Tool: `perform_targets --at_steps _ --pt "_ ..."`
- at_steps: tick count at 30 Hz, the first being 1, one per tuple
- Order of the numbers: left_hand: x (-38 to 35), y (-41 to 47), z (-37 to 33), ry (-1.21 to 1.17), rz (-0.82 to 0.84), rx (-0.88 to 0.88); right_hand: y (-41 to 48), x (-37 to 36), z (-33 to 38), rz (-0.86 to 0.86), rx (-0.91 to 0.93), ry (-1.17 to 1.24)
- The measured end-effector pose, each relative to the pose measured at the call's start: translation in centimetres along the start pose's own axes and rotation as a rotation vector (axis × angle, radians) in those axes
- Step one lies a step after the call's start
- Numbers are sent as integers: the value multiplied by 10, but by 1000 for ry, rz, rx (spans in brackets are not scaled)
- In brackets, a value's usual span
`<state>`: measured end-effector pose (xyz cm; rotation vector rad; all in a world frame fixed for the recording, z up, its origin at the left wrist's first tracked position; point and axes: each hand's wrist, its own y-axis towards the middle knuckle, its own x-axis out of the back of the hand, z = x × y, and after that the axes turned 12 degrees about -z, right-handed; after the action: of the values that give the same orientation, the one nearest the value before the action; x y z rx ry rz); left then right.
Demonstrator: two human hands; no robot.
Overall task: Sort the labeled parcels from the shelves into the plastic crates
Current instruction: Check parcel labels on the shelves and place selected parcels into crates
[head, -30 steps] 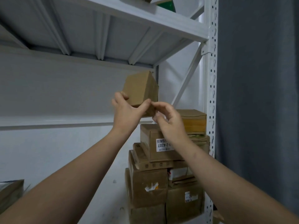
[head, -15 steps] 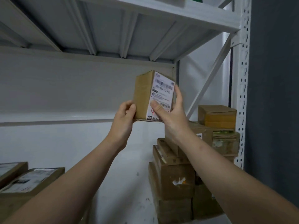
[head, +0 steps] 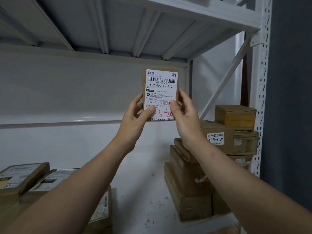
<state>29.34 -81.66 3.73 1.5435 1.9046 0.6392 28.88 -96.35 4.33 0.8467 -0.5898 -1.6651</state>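
Note:
A small brown cardboard parcel (head: 160, 88) is held up in front of the shelf's back wall, its white shipping label with barcodes and red handwriting facing me. My left hand (head: 135, 119) grips its lower left edge, thumb on the label. My right hand (head: 184, 115) grips the lower right edge, thumb also on the label. No plastic crate is in view.
A stack of brown parcels (head: 190, 183) stands at the shelf's right, topped by a labeled box (head: 217, 132) and a taped box (head: 236, 115). More labeled parcels (head: 25, 178) lie at the lower left. A white perforated upright (head: 261, 98) bounds the right; the upper shelf (head: 135, 27) hangs overhead.
Both hands have turned the parcel so its label now faces me squarely. The view has shifted left, bringing the left-hand parcels further into sight.

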Motion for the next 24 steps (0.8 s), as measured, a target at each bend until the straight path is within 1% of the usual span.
perform_targets --at_steps 5,8,13,16,18,21,24 --pt "19 -3 -7 -20 -5 -8 -8 -18 5 -6 22 -11" --pt "36 -6 -8 -1 -2 -16 -15 -32 6 -7 19 23" --pt "68 -29 -1 146 -50 -90 -42 -60 -7 -49 -16 19" --pt "90 -53 3 180 -44 -79 -69 -77 -21 -28 -44 33" --pt "112 -69 8 283 21 -97 -89 -87 -30 -1 -52 13" --pt "147 -88 14 574 123 -171 -111 -97 -42 12 -21 -52" --pt "173 -103 16 747 102 -219 -128 -102 -55 111 25 -181"
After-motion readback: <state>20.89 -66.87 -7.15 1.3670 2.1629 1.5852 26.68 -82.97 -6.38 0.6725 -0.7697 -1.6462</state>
